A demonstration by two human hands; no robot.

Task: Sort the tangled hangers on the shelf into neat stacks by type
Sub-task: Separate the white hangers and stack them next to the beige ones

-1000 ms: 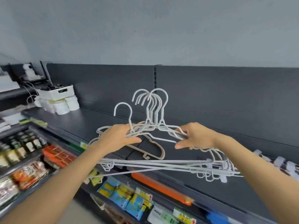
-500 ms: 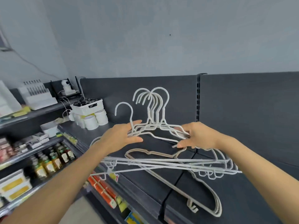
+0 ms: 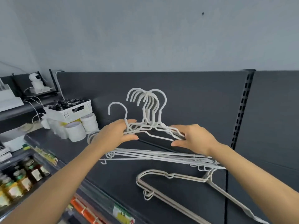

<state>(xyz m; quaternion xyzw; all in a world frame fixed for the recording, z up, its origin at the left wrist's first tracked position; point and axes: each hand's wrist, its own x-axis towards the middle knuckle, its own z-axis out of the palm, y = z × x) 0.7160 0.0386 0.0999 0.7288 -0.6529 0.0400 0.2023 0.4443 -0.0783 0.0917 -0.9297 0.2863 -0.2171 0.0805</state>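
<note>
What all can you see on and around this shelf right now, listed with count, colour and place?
white wire hangers: a bunch, exact count unclear, white, held above the shelf by both hands
beige hangers: at least two, beige, lying on the shelf below the bunch
shelf: one, dark grey, centre
white basket: one, white, holds dark items, on the round tubs, left
round tubs: several, white, shelf's left end
camera: one, white, upper left shelf
bottles: several, amber, lower left shelf
left hand: fingers closed on the bunch's left shoulder
right hand: fingers closed on the bunch's right shoulder

Both arms extended, left hand [image 3: 116, 134] and right hand [image 3: 195, 138] fingers curled closed.
</note>
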